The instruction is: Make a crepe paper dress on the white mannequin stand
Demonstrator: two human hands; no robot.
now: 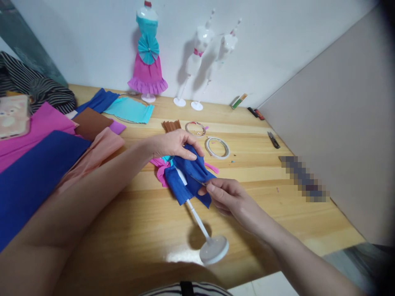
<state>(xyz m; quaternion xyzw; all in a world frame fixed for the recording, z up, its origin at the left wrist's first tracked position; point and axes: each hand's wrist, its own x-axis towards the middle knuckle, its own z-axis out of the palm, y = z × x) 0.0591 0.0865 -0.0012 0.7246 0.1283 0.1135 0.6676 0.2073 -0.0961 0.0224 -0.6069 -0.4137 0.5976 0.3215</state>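
Note:
A small white dress-form mannequin lies tilted on the table, its round base [214,249] toward me. Blue crepe paper [188,164] wraps its lower part as a skirt, with an open gap where the white body shows. Pink crepe paper [162,170] and a bit of turquoise sit at its upper end. My left hand [177,146] grips the top of the blue paper between thumb and fingers. My right hand [226,197] is closed around a thin pointed metal tool [197,180], whose tip lies against the blue paper. Its handle is hidden in my fingers.
Crepe paper sheets [37,176] in several colours cover the left side, near a phone [14,116]. A dressed mannequin [148,74] and two bare white ones [193,63] stand at the wall. Tape rolls [217,148], a brown pleated piece [171,126] and a cutter [273,140] lie beyond.

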